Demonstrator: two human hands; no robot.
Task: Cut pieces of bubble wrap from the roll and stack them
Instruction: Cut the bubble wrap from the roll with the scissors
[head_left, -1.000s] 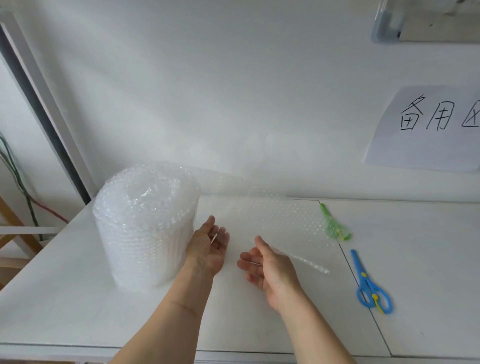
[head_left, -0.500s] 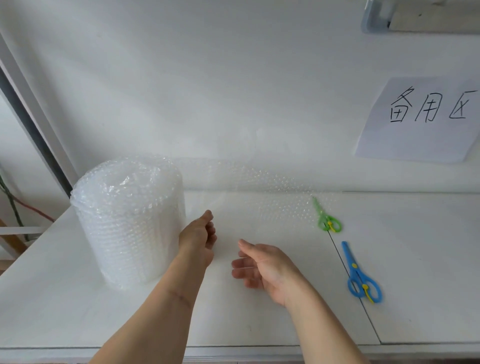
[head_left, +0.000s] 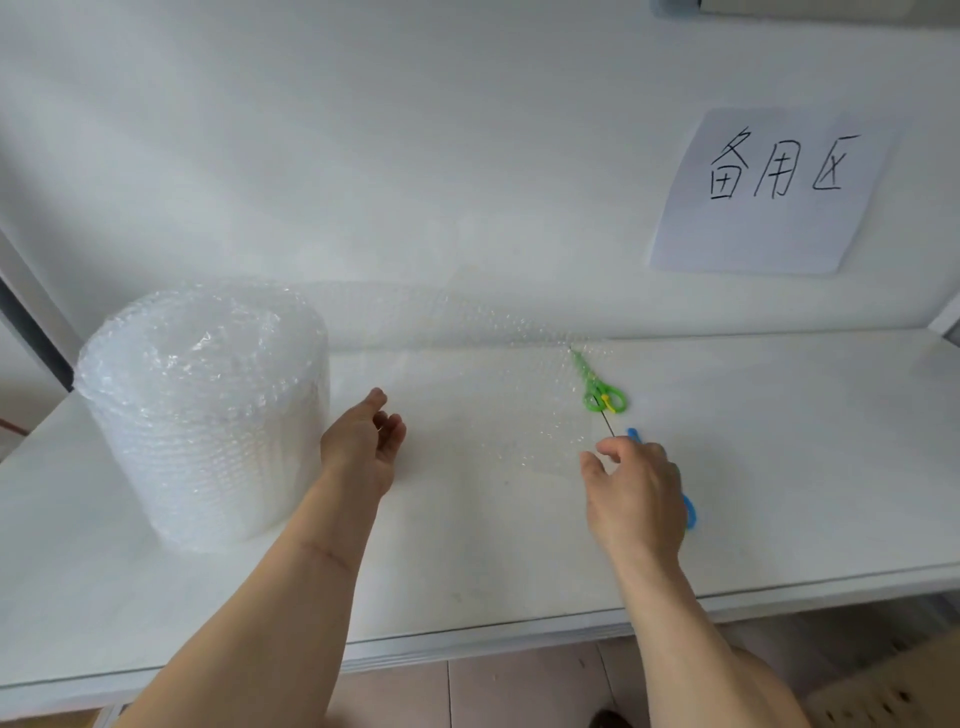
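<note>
A fat roll of clear bubble wrap (head_left: 208, 410) stands upright at the table's left. Its loose sheet (head_left: 498, 395) runs right across the table, the far end lying over the green scissors (head_left: 597, 387). My left hand (head_left: 363, 447) is beside the roll, palm turned right, fingers relaxed and holding nothing. My right hand (head_left: 636, 493) is back-up at the sheet's near right corner, right over the blue scissors (head_left: 688, 512). Only the scissors' tip and one handle loop show past it. Its fingers are spread loosely; I see no grip on anything.
The white table (head_left: 779, 493) meets a white wall at the back. A paper sign (head_left: 769, 192) with handwritten characters hangs on the wall at right. The table's front edge (head_left: 467, 639) runs just below my forearms, with tiled floor beneath.
My right hand has moved right from the table's middle to above the blue scissors. The sheet now lies stretched out flatter. My left hand stays by the roll.
</note>
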